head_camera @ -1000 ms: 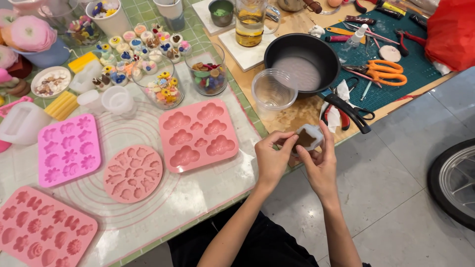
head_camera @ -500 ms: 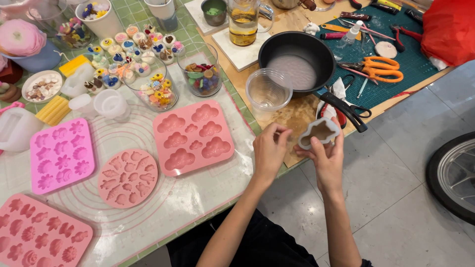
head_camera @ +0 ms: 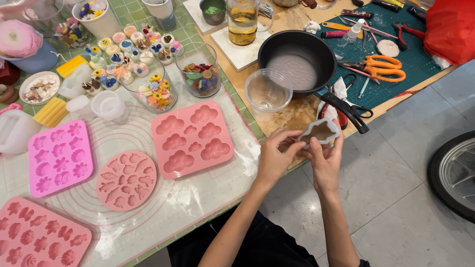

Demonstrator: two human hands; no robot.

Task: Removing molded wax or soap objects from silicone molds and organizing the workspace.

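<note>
At the near edge of the table (head_camera: 277, 123), both hands held a small whitish silicone mould (head_camera: 319, 132) with a brownish filling inside. The left hand (head_camera: 274, 158) pinched its left rim between thumb and fingers, and the right hand (head_camera: 326, 160) pinched its right side from below, so both grips were pressed on the soft wall. The mould hung beyond the table edge, above the tiled floor (head_camera: 396, 198).

My judgement was that a stronger squeeze could bend the soft wall and crack or push out the filling, and whatever came out would fall to the floor, not on the table. I could not tell if the filling was hard or soft.

Just behind the hands stood an empty clear plastic cup (head_camera: 268, 94), light and easy to knock over. Beside it lay the black pan (head_camera: 299, 62), whose handle (head_camera: 346, 111) passed close to the mould and could catch a finger. Red pliers (head_camera: 330, 112) and orange scissors (head_camera: 381, 69) lay near. To the left, well apart, were 4 pink moulds, the nearest a cloud-shaped mould (head_camera: 193, 138).
</note>
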